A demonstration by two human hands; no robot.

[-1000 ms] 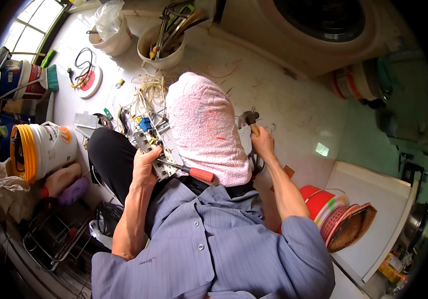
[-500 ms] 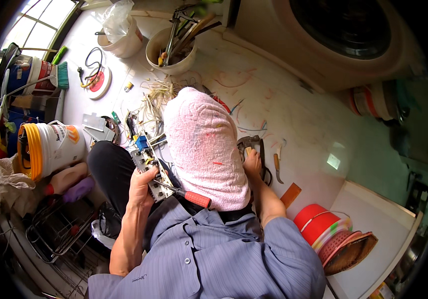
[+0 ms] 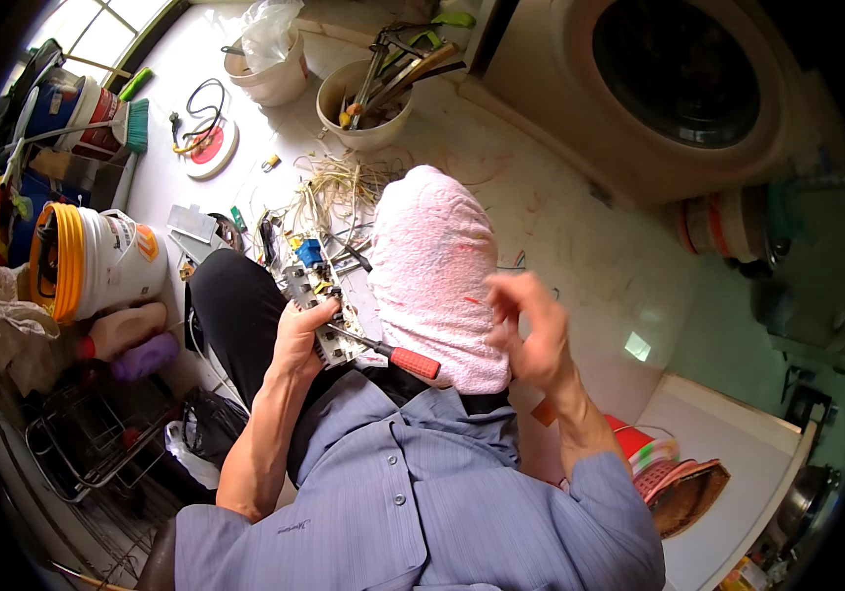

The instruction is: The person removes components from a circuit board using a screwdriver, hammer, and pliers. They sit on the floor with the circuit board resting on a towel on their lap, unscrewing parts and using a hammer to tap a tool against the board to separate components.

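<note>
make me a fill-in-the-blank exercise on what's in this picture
The circuit board is held in the ____ hand.
The screwdriver has a mainly ____ handle.
The towel beside the screwdriver is mostly ____.
The washing machine stands toward the picture's upper ____ corner.

Missing words: left; red; pink; right

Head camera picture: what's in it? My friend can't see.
A person's left hand holds a pale, flat electrical board, with a red-handled metal screwdriver across it. The blurred right hand is open beside a fluffy pink towel.
</note>
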